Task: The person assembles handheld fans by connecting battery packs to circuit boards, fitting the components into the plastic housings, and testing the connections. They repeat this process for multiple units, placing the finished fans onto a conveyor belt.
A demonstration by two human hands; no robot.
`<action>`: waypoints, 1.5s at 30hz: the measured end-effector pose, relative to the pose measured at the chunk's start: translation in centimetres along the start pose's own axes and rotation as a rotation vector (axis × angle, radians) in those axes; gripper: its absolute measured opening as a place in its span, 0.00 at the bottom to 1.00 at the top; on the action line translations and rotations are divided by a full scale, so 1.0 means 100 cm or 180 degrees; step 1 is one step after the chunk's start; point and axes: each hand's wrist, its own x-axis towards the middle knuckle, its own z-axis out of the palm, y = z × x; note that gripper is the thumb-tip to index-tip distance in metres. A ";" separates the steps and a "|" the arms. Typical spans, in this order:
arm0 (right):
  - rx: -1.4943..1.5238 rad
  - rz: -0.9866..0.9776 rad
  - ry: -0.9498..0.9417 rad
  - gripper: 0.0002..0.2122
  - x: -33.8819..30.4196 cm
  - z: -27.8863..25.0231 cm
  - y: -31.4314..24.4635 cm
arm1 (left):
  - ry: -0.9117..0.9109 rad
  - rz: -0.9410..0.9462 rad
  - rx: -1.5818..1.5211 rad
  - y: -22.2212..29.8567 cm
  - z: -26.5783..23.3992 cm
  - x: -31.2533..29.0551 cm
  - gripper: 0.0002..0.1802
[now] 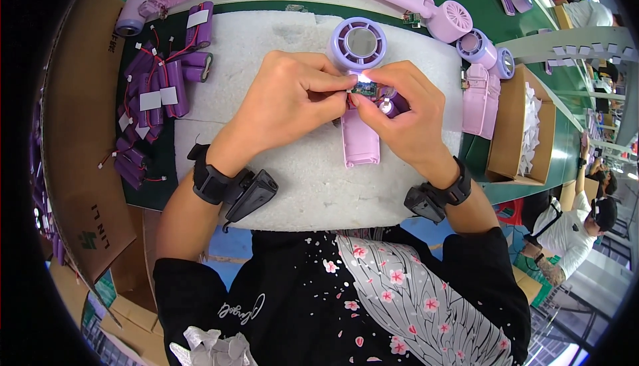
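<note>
A small green circuit board (pixel 365 88) lies between my fingertips, just below the round lilac head of a handheld fan (pixel 360 44). My left hand (pixel 293 96) is closed in a pinch at the board's left edge, where a bit of red wire shows. From the other side, the index finger and thumb of my right hand (pixel 407 110) grip the board. Against the right palm rests a purple battery cell (pixel 394 104), partly covered by the fingers. The fan's open pink handle shell (pixel 361 141) points toward me on the white foam mat (pixel 306 196).
Purple battery packs (pixel 163 93) with red leads lie to the left, beside a tall cardboard box (pixel 83 113). Other fan parts (pixel 449 20) and a pink shell (pixel 480 100) are at the right. A small carton (pixel 522 130) holds white pieces. People sit farther right.
</note>
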 end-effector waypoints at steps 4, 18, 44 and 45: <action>-0.0021 -0.0012 -0.0018 0.14 0.000 0.000 -0.002 | 0.0048 -0.0009 -0.0032 0.000 0.000 -0.001 0.12; 0.0154 0.0685 -0.0241 0.11 0.002 -0.010 -0.011 | -0.0220 -0.0475 -0.0590 -0.005 -0.002 0.001 0.13; -0.0420 0.0301 -0.0389 0.09 -0.002 -0.013 -0.016 | -0.0811 -0.1238 -0.1127 -0.002 -0.004 0.001 0.15; -0.0422 0.0310 -0.0365 0.09 -0.002 -0.012 -0.016 | -0.0665 -0.1209 -0.1181 -0.002 -0.001 0.000 0.14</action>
